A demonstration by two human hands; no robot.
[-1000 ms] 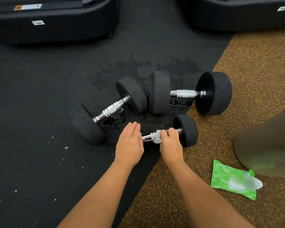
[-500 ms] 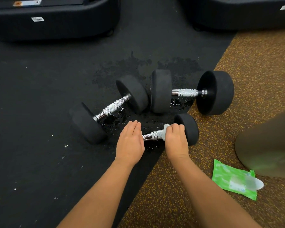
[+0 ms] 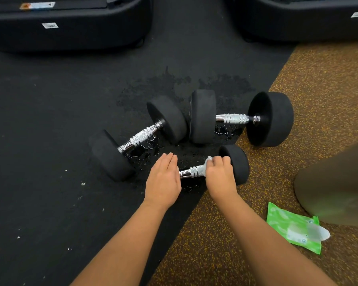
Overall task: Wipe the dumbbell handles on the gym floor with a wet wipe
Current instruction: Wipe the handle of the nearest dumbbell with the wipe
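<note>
Below, right hand (image 3: 220, 176) fingers (image 3: 221, 162) curled round white wipe (image 3: 207, 164) on knurled chrome handle (image 3: 191, 172); left hand (image 3: 163, 180) flat, fingers extended.

dumbbell (image 3: 235, 164) end under left hand (image 3: 163, 180)

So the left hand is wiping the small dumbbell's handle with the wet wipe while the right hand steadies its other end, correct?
Not quite: the hands are swapped. The head view shows the right hand holding the wet wipe on the small dumbbell's handle, while the left hand lies flat, steadying its other end.
</note>
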